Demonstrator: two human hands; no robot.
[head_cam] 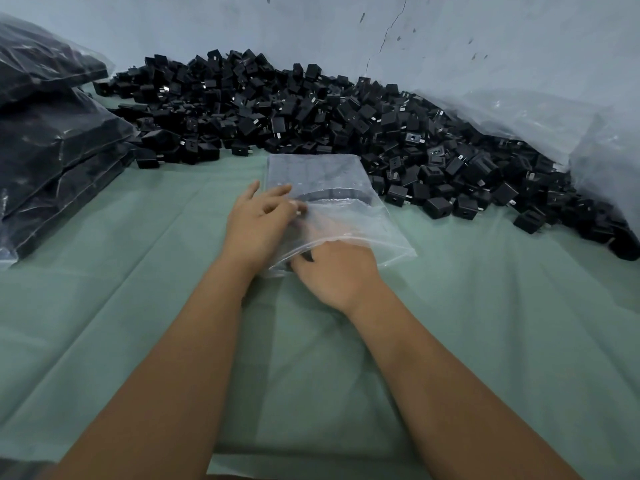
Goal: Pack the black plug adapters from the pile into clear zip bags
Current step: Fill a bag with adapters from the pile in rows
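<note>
A large pile of black plug adapters (311, 109) stretches across the back of the green cloth. In front of it lies a clear zip bag (322, 174) with several adapters inside at its far end. My left hand (258, 220) pinches the top layer of the bag's mouth and lifts it. My right hand (337, 271) reaches into the mouth; its fingers are under the plastic and hold a black adapter (304, 254), which shows dimly through the film.
Filled bags of adapters (45, 140) are stacked at the left. A big crumpled clear plastic sheet (554, 126) lies over the pile at the right. The green cloth (138, 306) covers the surface towards me. A pale wall stands behind the pile.
</note>
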